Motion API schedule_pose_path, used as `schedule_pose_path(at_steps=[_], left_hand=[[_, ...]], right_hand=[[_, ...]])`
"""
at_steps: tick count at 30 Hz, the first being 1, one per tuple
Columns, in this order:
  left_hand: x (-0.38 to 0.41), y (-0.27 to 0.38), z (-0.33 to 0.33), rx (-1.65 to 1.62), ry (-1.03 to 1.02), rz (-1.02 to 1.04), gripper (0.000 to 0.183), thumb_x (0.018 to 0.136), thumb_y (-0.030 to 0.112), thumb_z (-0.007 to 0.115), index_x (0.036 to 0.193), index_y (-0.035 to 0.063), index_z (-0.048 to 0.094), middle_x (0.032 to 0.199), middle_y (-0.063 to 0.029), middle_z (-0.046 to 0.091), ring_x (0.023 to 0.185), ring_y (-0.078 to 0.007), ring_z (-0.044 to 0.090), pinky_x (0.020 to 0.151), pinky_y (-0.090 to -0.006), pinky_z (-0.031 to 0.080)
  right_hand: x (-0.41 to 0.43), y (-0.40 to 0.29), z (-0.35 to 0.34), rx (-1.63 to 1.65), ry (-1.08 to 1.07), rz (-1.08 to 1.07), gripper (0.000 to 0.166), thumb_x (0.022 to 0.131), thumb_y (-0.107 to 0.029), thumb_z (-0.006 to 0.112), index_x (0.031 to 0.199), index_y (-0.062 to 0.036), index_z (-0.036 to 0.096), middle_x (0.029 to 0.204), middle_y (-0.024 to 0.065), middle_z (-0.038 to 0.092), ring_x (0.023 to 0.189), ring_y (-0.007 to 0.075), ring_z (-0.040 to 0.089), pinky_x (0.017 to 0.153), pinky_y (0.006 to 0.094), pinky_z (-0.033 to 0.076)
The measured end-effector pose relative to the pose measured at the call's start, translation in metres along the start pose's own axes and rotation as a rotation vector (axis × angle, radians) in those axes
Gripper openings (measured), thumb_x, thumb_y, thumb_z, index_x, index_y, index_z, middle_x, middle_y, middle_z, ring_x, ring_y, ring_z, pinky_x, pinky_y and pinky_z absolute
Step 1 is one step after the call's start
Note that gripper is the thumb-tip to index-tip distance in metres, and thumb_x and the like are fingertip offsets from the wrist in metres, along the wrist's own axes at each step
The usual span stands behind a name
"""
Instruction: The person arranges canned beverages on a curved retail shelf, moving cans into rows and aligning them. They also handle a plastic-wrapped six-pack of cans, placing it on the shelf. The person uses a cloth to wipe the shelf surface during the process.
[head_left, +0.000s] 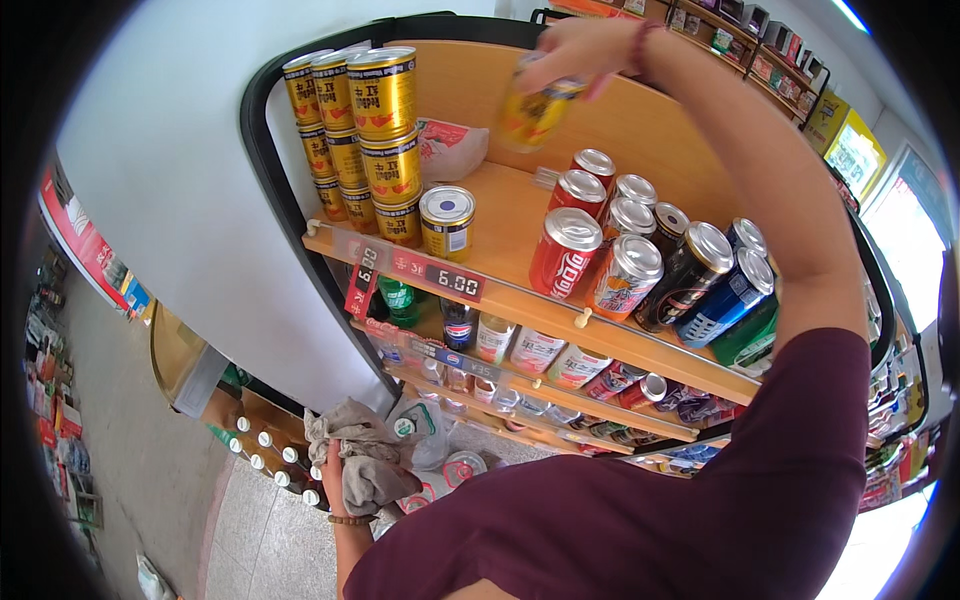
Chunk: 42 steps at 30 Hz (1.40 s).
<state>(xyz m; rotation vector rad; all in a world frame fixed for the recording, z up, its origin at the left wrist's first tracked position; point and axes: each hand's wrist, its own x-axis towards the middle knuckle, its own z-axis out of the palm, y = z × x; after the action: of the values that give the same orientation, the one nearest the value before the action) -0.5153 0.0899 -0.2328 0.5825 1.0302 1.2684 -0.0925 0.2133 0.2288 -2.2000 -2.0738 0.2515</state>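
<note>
My right hand (559, 60) grips a gold Red Bull can (534, 112) from above, over the wooden top shelf (502, 202); both are slightly blurred. Low on the left, my left hand (334, 476) holds a crumpled grey-beige cloth (367, 450). Stacked Red Bull cans (386, 161) stand at the shelf's left end. One single gold can (448, 223) sits beside them, nearer the front edge. Right of the bare stretch of shelf are red cola cans (568, 251), orange soda cans (626, 274), a black can (686, 274) and blue cans (726, 296).
Behind the gold cans lies a red-and-white plastic bag (450, 148). Price tags (454, 283) line the front rail (637, 337). Lower shelves hold bottles (536, 349) and more cans. Capped brown bottles (274, 454) and clear plastic jugs (459, 471) stand on the floor. A white wall (172, 195) rises at left.
</note>
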Motion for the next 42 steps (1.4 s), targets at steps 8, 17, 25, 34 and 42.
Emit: schedule_pose_path(at_steps=[8, 17, 25, 34, 42], left_hand=[[0.020, 0.000, 0.015, -0.051, -0.063, -0.112, 0.039, 0.091, 0.034, 0.056, 0.110, -0.0001, 0.058, 0.099, -0.0098, 0.064, 0.080, -0.0205, 0.065, 0.069, -0.0315, 0.052], [0.015, 0.005, 0.047, 0.067, -0.096, -0.005, 0.033, 0.093, 0.031, 0.054, 0.108, 0.0021, 0.059, 0.096, -0.0060, 0.064, 0.081, -0.0164, 0.062, 0.068, -0.0294, 0.050], [0.016, -0.004, 0.015, 0.080, -0.009, -0.019, 0.037, 0.092, 0.033, 0.054, 0.110, 0.0014, 0.060, 0.098, -0.0086, 0.066, 0.085, -0.0200, 0.065, 0.072, -0.0316, 0.052], [0.020, -0.012, 0.011, 0.053, 0.052, 0.004, 0.032, 0.091, 0.030, 0.054, 0.108, 0.0021, 0.059, 0.094, -0.0067, 0.065, 0.076, -0.0180, 0.064, 0.065, -0.0307, 0.051], [0.024, -0.025, -0.002, -0.039, 0.032, 0.021, 0.036, 0.093, 0.033, 0.053, 0.108, 0.0009, 0.060, 0.097, -0.0074, 0.066, 0.084, -0.0188, 0.064, 0.072, -0.0299, 0.051]], right_hand=[[-0.045, 0.154, -0.020, -0.209, -0.034, 0.619, 0.052, 0.065, -0.038, 0.076, 0.099, -0.0002, 0.065, 0.092, 0.0154, 0.065, 0.066, 0.0269, 0.067, 0.054, 0.0334, 0.059], [-0.026, 0.201, 0.062, -0.002, -0.242, 0.782, 0.065, 0.073, -0.041, 0.070, 0.125, -0.0056, 0.053, 0.125, 0.0200, 0.052, 0.089, 0.0303, 0.065, 0.070, 0.0350, 0.058], [-0.016, 0.221, 0.082, -0.204, -0.320, 0.633, 0.056, 0.073, -0.049, 0.069, 0.098, 0.0014, 0.064, 0.087, 0.0158, 0.066, 0.065, 0.0226, 0.064, 0.060, 0.0333, 0.054], [0.036, -0.008, -0.016, -0.095, 0.049, -0.215, 0.077, 0.082, -0.062, 0.055, 0.136, -0.0093, 0.043, 0.102, 0.0087, 0.061, 0.091, 0.0132, 0.059, 0.061, 0.0277, 0.055], [0.031, -0.125, -0.007, -0.036, -0.045, -0.230, 0.068, 0.068, -0.051, 0.070, 0.104, 0.0065, 0.063, 0.113, 0.0210, 0.060, 0.094, 0.0217, 0.064, 0.066, 0.0286, 0.056]])
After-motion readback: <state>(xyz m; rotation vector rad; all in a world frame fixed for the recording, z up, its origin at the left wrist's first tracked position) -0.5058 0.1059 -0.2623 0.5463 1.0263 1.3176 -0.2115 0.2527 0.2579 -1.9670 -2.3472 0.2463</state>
